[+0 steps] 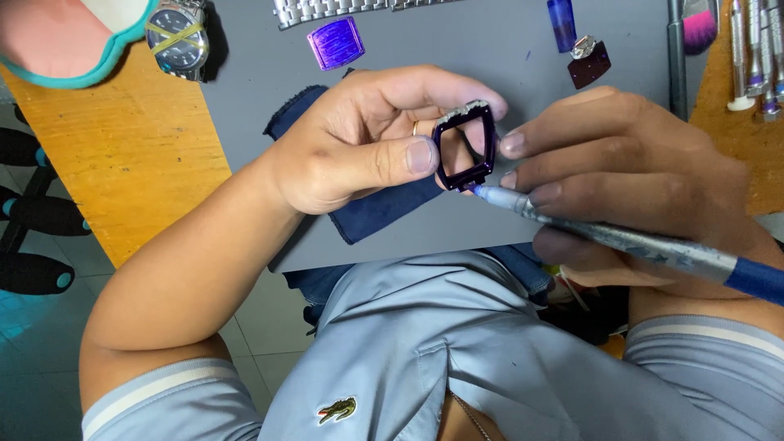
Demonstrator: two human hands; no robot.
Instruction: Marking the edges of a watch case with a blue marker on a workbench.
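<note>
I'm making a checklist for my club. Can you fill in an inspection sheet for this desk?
Surface: grey mat on an orange table.
Job's things: purple frame; blue pen, tip at the frame's lower corner.
Clutter: dark cloth, wristwatch, metal band, purple plate, small tools, pink brush.
Grips: left hand pinches the frame; right hand holds the pen.
Cables: nothing seen.
Surroundings: tiled floor, black chair base.
</note>
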